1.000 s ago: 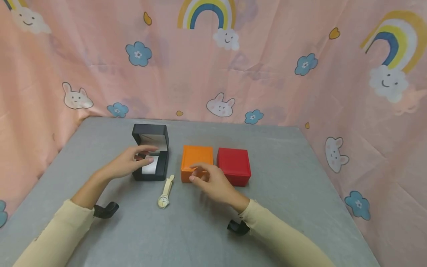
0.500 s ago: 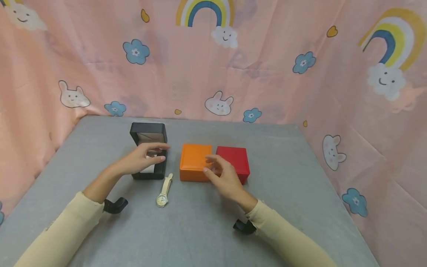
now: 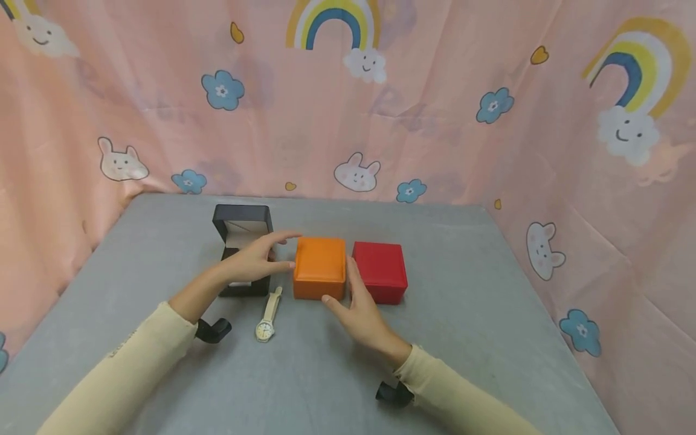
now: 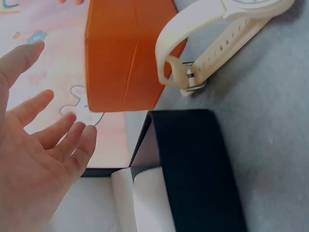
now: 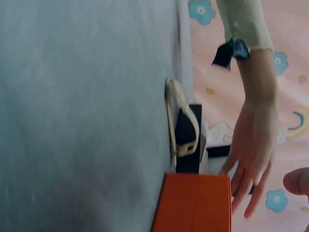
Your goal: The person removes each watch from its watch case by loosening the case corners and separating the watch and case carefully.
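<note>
A closed orange box point(image 3: 321, 260) stands between my two hands. My left hand point(image 3: 254, 261) reaches over the open black watch box point(image 3: 241, 212), its fingers extended, thumb and fingertips right at the orange box's left side. In the left wrist view those fingers point(image 4: 87, 140) are spread and hold nothing. On the other side, my right hand point(image 3: 363, 314) has straight fingers along the orange box's right side, with the thumb near its front corner. Only the right thumb point(image 5: 297, 181) shows at the edge of the right wrist view. A cream wristwatch point(image 3: 265, 329) lies in front of the boxes.
A closed red box point(image 3: 380, 272) stands just right of the orange one, with my right fingers at the gap between them. Inside the black box is a white cushion point(image 4: 152, 198). The grey table point(image 3: 462, 314) is backed by a pink patterned curtain point(image 3: 446, 72).
My left hand has moved right from over the black box's cushion to the orange box. My right hand shifted right, and its fingers straightened beside that box. The boxes and wristwatch stay put.
</note>
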A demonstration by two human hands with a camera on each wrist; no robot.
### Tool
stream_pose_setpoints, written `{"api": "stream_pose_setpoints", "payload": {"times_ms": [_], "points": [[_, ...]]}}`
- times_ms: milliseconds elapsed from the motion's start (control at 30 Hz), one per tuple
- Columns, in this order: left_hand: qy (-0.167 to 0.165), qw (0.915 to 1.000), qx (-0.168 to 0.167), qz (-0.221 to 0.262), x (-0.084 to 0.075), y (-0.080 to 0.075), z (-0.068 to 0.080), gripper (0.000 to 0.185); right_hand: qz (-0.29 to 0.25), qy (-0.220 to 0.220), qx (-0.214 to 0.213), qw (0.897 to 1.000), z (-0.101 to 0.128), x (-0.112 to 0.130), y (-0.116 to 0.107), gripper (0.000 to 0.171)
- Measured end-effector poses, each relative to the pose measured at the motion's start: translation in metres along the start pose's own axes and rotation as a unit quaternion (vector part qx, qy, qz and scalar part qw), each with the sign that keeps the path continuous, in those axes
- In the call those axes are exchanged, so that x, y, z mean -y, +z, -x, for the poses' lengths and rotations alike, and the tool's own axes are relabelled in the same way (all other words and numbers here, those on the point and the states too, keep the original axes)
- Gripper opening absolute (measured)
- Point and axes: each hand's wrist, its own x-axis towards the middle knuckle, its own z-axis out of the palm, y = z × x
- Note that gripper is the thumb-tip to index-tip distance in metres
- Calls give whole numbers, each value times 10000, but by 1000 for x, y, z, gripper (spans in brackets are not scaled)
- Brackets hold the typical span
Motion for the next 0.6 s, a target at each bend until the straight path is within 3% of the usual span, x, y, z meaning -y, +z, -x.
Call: {"api": "stream_pose_setpoints", "payload": {"times_ms": [233,500,600], "points": [[10,9993,361,67,0,10,-14,90,-374,-49,-56,9993,-3,-5,12,92],[-18,9979,597,-264,4,19,-24,109,-351,602,-422,9967,-13,-18,25,95],[8,9976,596,-360,4,21,-25,111,-447,615,-505,9958,-16,-23,27,94]]}}
